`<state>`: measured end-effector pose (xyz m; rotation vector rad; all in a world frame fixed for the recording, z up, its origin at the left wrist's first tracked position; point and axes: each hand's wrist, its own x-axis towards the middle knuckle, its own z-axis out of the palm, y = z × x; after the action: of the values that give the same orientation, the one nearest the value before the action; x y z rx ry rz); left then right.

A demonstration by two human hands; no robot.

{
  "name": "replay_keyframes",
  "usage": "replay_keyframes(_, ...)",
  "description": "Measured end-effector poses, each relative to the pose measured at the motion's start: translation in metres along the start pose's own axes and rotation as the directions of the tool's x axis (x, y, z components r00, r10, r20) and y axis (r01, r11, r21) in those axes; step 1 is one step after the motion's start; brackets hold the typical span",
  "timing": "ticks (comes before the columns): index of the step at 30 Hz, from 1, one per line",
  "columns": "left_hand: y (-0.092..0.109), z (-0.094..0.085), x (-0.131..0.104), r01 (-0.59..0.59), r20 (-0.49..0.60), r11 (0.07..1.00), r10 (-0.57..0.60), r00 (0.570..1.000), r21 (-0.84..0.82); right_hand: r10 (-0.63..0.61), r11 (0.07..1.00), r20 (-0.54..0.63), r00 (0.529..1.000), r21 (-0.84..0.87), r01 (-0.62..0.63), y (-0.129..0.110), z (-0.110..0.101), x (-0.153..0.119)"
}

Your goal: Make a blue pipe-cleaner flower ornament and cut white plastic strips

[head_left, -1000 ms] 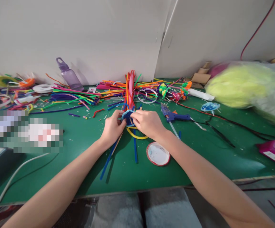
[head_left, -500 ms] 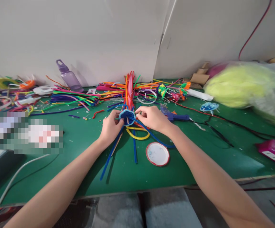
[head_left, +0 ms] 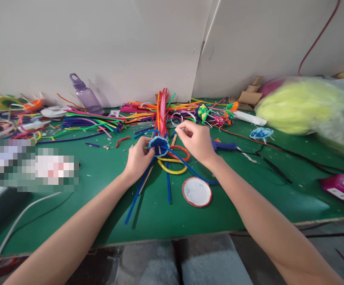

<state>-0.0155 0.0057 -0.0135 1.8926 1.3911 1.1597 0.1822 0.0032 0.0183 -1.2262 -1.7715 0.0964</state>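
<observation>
My left hand (head_left: 140,156) is closed on the edge of a small blue cup-shaped piece (head_left: 157,143) with a pale blue wavy rim, apparently shaped from pipe cleaners. Long blue pipe cleaners (head_left: 168,186) and a thin wooden stick (head_left: 146,180) extend below and beside it. My right hand (head_left: 196,143) hovers just up and right of the cup, apart from it, thumb and finger pinched together; anything between them is too small to make out. A yellow pipe cleaner loop (head_left: 173,171) and a red loop (head_left: 184,152) lie beneath, near a white round lid (head_left: 197,192) with a red rim.
Bundles of coloured pipe cleaners (head_left: 91,120) cover the table's back, near a purple bottle (head_left: 88,99). Right of my hand lie a blue-handled tool (head_left: 225,146), a blue dotted disc (head_left: 261,133), cables and a magenta box (head_left: 341,190). Bagged yellow material (head_left: 302,105) stands at back right.
My right hand has lifted up and to the right, away from the cup's rim, uncovering the red loop. My left hand and the blue cup have stayed in place.
</observation>
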Motion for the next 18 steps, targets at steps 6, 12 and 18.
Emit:
replay_keyframes(6,0.0,0.0,0.0,0.005,-0.005,1.0,-0.005,1.0,0.03,0.107,0.984,-0.346,0.932,0.173,-0.049,0.001,-0.009,0.007)
replay_keyframes(12,0.001,0.0,0.0,0.006,-0.006,1.0,-0.005,1.0,0.028,0.054,0.996,-0.086,0.995,0.081,-0.047,0.007,-0.009,0.007)
replay_keyframes(18,-0.002,0.0,0.0,-0.016,0.003,1.0,0.016,1.0,0.027,-0.083,0.985,0.242,0.967,-0.127,0.116,-0.002,0.007,-0.005)
